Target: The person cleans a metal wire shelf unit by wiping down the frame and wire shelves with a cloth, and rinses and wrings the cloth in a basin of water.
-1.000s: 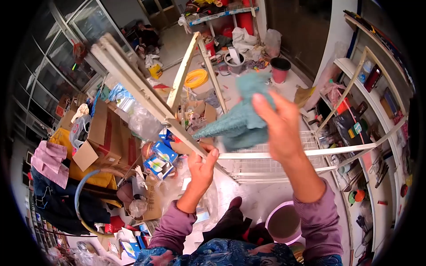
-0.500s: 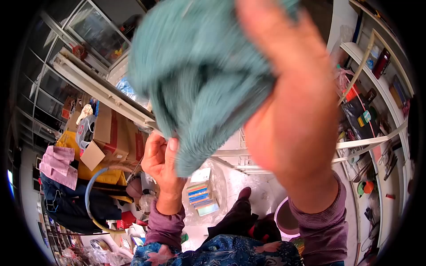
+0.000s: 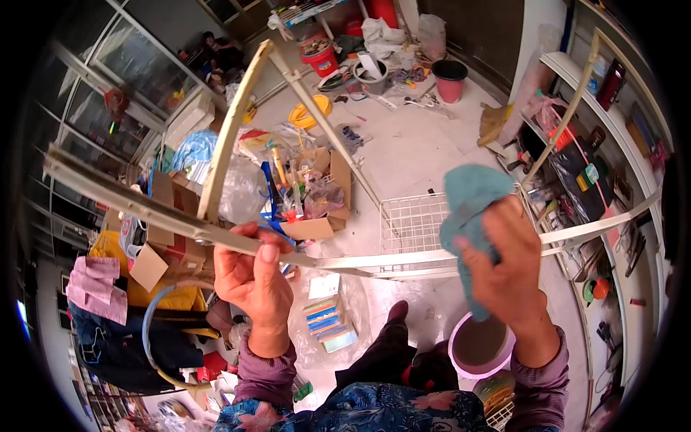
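A teal cloth (image 3: 471,194) is bunched in my right hand (image 3: 509,263), its loose part draped over the fingers and hanging below. That hand is at the right part of a cream metal rack frame (image 3: 338,262), with the cloth against its near rail. My left hand (image 3: 253,284) has its fingers curled at the same rail further left, gripping it. The frame spans across in front of me, with uprights rising at both sides. A white wire basket (image 3: 412,219) shows within the frame, partly behind the cloth.
Below the rail stands a pink bucket (image 3: 461,360) of murky water. A stack of books (image 3: 327,320) lies on plastic by my feet. Beyond the frame sits a full cardboard box (image 3: 342,187). Shelves (image 3: 604,129) line the right; a hoop (image 3: 146,324) is at left.
The cloth and my right hand have come down from high in front of the camera to the right part of the rail. My left hand stays near the rail's left part.
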The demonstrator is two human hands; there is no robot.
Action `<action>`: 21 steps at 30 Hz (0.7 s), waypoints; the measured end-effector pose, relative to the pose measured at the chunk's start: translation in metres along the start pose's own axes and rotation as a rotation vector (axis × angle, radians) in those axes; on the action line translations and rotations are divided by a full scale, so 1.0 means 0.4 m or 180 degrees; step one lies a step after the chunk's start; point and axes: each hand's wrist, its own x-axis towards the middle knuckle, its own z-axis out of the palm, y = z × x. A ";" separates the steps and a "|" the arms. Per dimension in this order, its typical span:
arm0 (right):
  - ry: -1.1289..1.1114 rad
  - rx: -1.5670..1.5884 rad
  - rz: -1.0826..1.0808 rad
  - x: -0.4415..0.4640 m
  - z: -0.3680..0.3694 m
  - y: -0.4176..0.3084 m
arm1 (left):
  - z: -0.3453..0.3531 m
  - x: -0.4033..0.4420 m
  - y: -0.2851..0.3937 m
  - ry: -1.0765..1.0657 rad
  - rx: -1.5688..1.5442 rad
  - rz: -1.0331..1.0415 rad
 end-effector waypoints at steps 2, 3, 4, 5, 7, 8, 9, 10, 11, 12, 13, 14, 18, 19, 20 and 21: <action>-0.0247 -0.0434 -0.0183 0.000 -0.014 -0.017 | 0.012 0.005 -0.015 0.0070 0.0003 0.0074; -0.0379 -0.0652 -0.0284 -0.001 -0.015 -0.014 | 0.010 0.012 -0.020 -0.0147 -0.0236 0.0019; -0.0504 -0.0864 -0.0394 -0.002 -0.016 -0.012 | 0.010 0.016 -0.024 -0.0354 -0.0473 -0.0037; -0.0632 -0.0553 -0.0394 -0.013 -0.010 0.001 | 0.018 0.018 -0.026 -0.0575 -0.0383 -0.0045; -0.0778 -0.0241 -0.0332 -0.037 -0.015 0.021 | 0.020 0.018 -0.024 -0.0578 -0.0568 -0.0184; -0.0424 0.0037 -0.0298 -0.051 -0.022 0.029 | 0.022 0.017 -0.024 -0.0562 -0.0752 -0.0297; -0.0070 0.0314 -0.0265 -0.062 -0.024 0.034 | 0.028 0.019 -0.025 -0.0568 -0.0746 -0.0275; -0.0093 0.0317 -0.0222 -0.085 -0.015 0.023 | 0.016 0.017 -0.033 -0.0665 -0.0929 -0.0320; 0.0984 0.0889 0.0273 -0.126 -0.001 -0.001 | 0.009 0.020 -0.034 -0.0710 -0.1152 -0.0438; 0.1240 0.1017 0.0446 -0.163 -0.006 -0.009 | 0.000 0.024 -0.035 -0.0753 -0.1371 -0.0552; 0.1505 0.1154 0.0608 -0.199 -0.011 -0.017 | -0.010 0.028 -0.037 -0.0824 -0.1445 -0.0716; 0.1261 0.1289 0.0697 -0.231 -0.008 -0.019 | -0.010 0.025 -0.039 -0.0834 -0.1436 -0.0756; 0.0572 0.1299 0.2029 -0.383 0.051 0.007 | -0.020 0.014 -0.049 -0.1239 -0.0955 -0.1143; 0.0983 0.2293 0.2880 -0.415 0.084 0.026 | -0.023 0.011 -0.055 -0.1263 -0.1232 -0.1123; 0.1432 0.3289 0.3721 -0.438 0.101 0.031 | -0.024 0.008 -0.062 -0.1285 -0.1513 -0.1118; 0.1649 0.4048 0.3980 -0.408 0.101 0.036 | -0.015 0.007 -0.060 -0.1259 -0.1468 -0.1101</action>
